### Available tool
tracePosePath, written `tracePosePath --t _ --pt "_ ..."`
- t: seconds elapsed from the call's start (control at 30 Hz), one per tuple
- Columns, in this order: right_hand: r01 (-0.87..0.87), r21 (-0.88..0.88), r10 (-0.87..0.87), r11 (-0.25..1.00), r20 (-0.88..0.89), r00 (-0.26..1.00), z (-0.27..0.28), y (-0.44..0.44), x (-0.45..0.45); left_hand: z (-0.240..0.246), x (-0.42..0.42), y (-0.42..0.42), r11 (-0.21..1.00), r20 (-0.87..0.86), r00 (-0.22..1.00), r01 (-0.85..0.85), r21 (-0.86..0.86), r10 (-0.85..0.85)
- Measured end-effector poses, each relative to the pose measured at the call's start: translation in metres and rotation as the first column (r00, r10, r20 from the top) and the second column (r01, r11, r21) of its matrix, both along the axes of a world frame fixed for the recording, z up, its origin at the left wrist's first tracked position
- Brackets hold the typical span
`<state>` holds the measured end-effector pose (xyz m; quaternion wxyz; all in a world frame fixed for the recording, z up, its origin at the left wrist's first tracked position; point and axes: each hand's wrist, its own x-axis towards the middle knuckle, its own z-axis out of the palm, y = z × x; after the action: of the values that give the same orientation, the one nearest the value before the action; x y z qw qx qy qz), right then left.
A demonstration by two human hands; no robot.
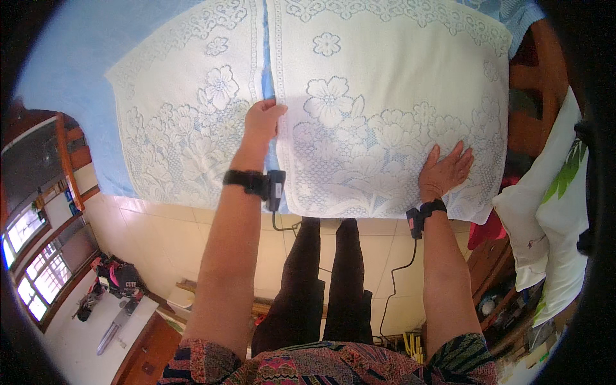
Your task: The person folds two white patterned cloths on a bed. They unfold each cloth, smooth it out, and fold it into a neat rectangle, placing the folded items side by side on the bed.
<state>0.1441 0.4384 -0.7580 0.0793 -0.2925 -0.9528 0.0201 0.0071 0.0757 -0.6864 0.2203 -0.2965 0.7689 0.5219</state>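
Note:
Two white floral lace panels lie side by side on a bed: a left lace panel [178,86] and a right lace panel [394,62]. A narrow strip of the blue bedsheet [62,57] shows between them. My left hand [263,122] is at this gap, thumb and curled fingers pinching the inner edge of the right panel; its fingertips are partly hidden. Palm down, my right hand [445,171] rests on the same panel near its lower right corner, fingers spread and holding nothing. Both panels reach the near side of the bed.
Wrist straps carry small devices, and a cable [393,284] hangs from the right one. A white table [72,332] with a dark bag [118,276] stands lower left. White cloth with green leaves [563,202] hangs at right beside a wooden frame [548,72]. Tiled floor lies below.

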Motion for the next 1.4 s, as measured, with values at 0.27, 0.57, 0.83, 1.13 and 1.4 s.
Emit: tracePosePath --t 0.27,0.57,0.83,1.13,1.4 --pt "0.028 0.016 -0.028 0.999 0.035 0.999 -0.007 0.003 0.002 0.006 -0.014 -0.015 0.976 -0.023 0.996 -0.085 0.201 0.092" --pt "-0.009 0.083 0.007 0.996 0.015 1.0 -0.001 -0.001 0.0 0.012 -0.006 0.0 0.855 -0.391 0.893 -0.014 -0.518 -0.222" --pt "-0.029 0.049 0.031 0.998 -0.029 0.999 -0.001 0.001 -0.001 0.005 0.035 -0.026 0.805 -0.264 0.919 0.088 -0.587 -0.293" --pt "-0.013 0.05 0.014 0.999 -0.016 1.0 -0.003 0.0 0.002 0.004 0.031 -0.039 0.824 -0.26 0.934 0.058 -0.564 -0.244" --pt "-0.01 0.047 0.011 0.999 -0.011 1.0 0.0 0.001 -0.001 0.018 0.023 -0.043 0.883 -0.232 0.86 0.401 -0.246 -0.455"
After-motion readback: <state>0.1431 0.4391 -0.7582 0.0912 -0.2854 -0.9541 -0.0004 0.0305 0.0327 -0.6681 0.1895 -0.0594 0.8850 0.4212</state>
